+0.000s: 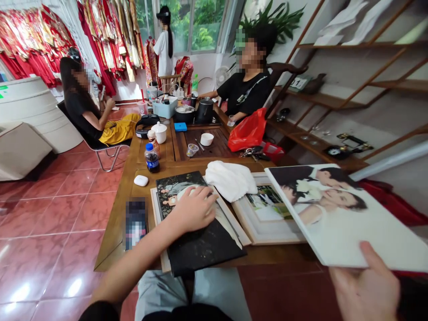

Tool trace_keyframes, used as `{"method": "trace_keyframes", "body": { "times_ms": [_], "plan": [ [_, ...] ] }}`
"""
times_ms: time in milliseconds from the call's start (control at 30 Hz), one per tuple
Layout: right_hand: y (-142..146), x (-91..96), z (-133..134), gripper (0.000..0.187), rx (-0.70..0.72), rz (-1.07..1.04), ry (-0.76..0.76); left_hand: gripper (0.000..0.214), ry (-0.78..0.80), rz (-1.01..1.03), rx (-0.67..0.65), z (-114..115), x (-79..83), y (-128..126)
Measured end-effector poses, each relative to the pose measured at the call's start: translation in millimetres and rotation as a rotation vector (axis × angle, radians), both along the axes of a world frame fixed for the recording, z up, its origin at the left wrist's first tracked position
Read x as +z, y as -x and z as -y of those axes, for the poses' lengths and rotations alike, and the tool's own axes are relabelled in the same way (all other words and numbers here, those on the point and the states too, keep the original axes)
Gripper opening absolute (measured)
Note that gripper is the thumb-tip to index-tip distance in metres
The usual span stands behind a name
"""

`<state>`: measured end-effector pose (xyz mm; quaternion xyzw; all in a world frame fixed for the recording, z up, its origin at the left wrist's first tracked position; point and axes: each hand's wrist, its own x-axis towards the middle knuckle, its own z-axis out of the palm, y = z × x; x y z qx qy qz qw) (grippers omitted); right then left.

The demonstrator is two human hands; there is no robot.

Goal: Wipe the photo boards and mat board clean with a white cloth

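My left hand [196, 208] lies on a dark photo panel [200, 247] with people pictured on it, its fingers spread over the surface. That panel rests at an angle on a pale wooden frame [156, 207]. At the right, my right hand [366, 281] grips the lower edge of a white wedding photo panel [337, 218], thumb on its face. The panel is tilted and held above the table's right side. Between the two panels sits a light-coloured picture frame [240, 208] with a green picture [269, 203]. A white towel [230, 180] is bunched against its far end.
On the table's left are a phone [136, 225], a white earbud case [141, 180] and a blue-capped bottle [151, 158]. Farther back stand a white cup [207, 139], a red bag [249, 129] and a black pot [204, 110]. People sit at both sides; shelves [334, 102] line the right.
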<state>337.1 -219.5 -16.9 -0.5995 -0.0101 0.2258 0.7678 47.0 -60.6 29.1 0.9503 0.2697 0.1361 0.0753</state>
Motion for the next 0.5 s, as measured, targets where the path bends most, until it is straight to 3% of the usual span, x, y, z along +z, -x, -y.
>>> {"method": "trace_keyframes", "body": {
  "times_ms": [67, 167, 267, 367, 500],
  "plan": [
    [-2, -1.8, -10, 0.052, -0.028, 0.033, -0.069, 0.045, -0.014, -0.074, 0.059, -22, -4.6, -39],
    [-3, -5.8, -18, 0.049, -0.049, 0.004, -0.106, 0.083, 0.029, -0.151, 0.117, -44, -18.3, -94],
    [-3, -10.1, -19, 0.046, -0.050, -0.018, -0.127, 0.094, 0.069, -0.185, 0.149, -55, -31.2, -132],
    [-3, -14.4, -17, 0.044, -0.042, -0.031, -0.120, 0.081, 0.106, -0.207, 0.205, -60, -38.1, -150],
    [-4, -19.3, -16, 0.041, -0.044, -0.058, -0.084, 0.049, 0.123, -0.155, 0.289, -65, -39.1, -152]
  ]
}}
